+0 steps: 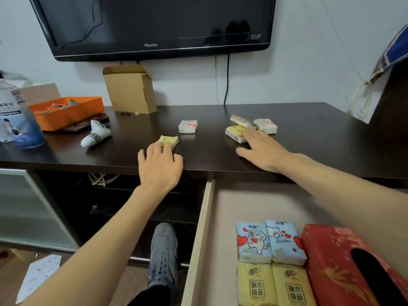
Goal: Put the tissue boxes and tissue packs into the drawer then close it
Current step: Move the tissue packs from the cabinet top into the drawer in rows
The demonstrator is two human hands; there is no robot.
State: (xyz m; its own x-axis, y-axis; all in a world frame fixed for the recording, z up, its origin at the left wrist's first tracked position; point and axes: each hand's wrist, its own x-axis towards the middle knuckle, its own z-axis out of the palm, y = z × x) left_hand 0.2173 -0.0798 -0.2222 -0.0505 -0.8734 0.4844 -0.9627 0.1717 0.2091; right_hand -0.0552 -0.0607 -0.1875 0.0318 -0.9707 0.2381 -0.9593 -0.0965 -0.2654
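The drawer [201, 228] stands pulled out at the lower right. Inside lie two blue tissue packs [270, 241], two yellow tissue packs [273, 286] and a red tissue box [337, 268]. On the dark tabletop [309, 129], my left hand [160, 166] has its fingertips on a small yellow pack [170, 141]. A white pack with red hearts [187, 126] lies just beyond it. My right hand [262, 151] lies flat with its fingers touching a yellow pack [234, 132], beside a tilted pack [240, 121] and a white pack [265, 125].
An orange tray [66, 111], a cardboard box [130, 89], a white sock [95, 134] and a blue canister [15, 120] sit at the tabletop's left. A television [154, 25] hangs on the wall above. My shoe [163, 255] is on the floor left of the drawer.
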